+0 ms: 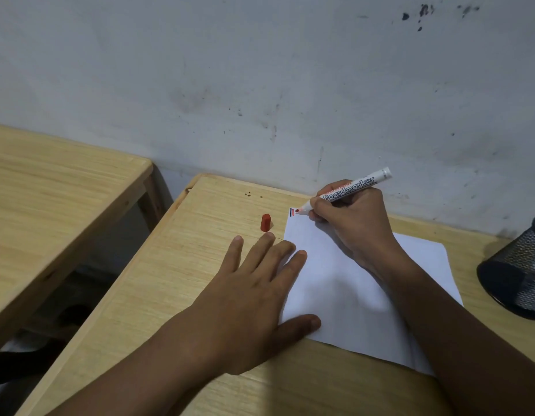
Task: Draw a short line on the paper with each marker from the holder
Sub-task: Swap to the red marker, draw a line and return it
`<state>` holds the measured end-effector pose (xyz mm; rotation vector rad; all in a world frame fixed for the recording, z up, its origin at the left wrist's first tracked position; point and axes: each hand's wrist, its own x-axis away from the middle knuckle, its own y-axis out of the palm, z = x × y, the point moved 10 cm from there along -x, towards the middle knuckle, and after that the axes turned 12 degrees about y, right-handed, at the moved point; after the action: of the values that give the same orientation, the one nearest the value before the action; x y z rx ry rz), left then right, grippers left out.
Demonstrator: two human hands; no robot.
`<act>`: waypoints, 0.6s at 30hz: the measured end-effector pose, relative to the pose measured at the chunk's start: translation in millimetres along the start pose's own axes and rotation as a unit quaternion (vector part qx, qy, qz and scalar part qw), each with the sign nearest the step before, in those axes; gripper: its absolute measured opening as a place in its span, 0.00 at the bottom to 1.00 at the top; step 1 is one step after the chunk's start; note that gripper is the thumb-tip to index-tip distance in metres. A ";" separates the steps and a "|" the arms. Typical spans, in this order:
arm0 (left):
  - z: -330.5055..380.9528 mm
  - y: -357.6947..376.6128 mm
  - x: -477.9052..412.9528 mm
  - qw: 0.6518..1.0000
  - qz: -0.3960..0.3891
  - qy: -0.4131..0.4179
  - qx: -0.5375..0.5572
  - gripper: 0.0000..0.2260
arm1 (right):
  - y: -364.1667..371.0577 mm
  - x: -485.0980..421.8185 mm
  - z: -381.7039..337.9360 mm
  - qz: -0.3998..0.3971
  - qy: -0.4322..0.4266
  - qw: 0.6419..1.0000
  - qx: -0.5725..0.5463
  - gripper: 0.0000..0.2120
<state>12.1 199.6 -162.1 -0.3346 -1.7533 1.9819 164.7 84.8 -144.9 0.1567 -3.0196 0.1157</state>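
Note:
A white sheet of paper [344, 298] lies on the wooden table [182, 265]. My right hand [350, 223] grips a white board marker [350, 189] with a red tip, and the tip touches the paper's far left corner. Short dark and red lines [292, 212] show at that corner. The marker's red cap [265, 222] stands on the table just left of the paper. My left hand [254, 292] lies flat with fingers spread, its thumb and fingertips on the paper's left edge. A black mesh holder [518, 274] sits at the right edge, its inside hidden.
A second wooden table [50, 199] stands to the left, with a dark gap between the two. A stained grey wall [260, 85] runs right behind the table's far edge.

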 end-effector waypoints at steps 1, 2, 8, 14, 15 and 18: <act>-0.3 -0.2 0.2 1.000 0.003 0.002 0.003 0.36 | -1.6 -0.3 1.5 0.003 0.007 1.000 -0.014 0.06; -0.3 -1.0 0.4 1.000 0.008 0.004 0.005 0.36 | -2.8 0.5 2.1 0.006 0.013 1.000 -0.026 0.06; 1.2 -8.6 0.5 0.999 0.041 0.001 0.021 0.35 | -7.7 12.2 -12.2 -0.015 0.038 0.989 -0.140 0.06; 3.7 -40.3 11.2 0.977 0.208 -0.026 0.044 0.31 | -32.9 44.6 -64.4 0.008 -0.035 0.983 -0.178 0.05; -2.6 -50.9 13.5 0.963 0.263 -0.048 0.037 0.28 | -36.8 50.6 -69.8 0.011 -0.041 0.983 -0.178 0.05; -36.5 -71.2 13.3 0.935 0.315 -0.162 0.015 0.20 | -46.9 69.4 -79.3 0.011 -0.049 0.984 -0.171 0.05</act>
<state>31.1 243.0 -96.3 -0.6586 -1.9814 2.6326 110.0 37.9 -54.8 0.0996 -3.0793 -0.4198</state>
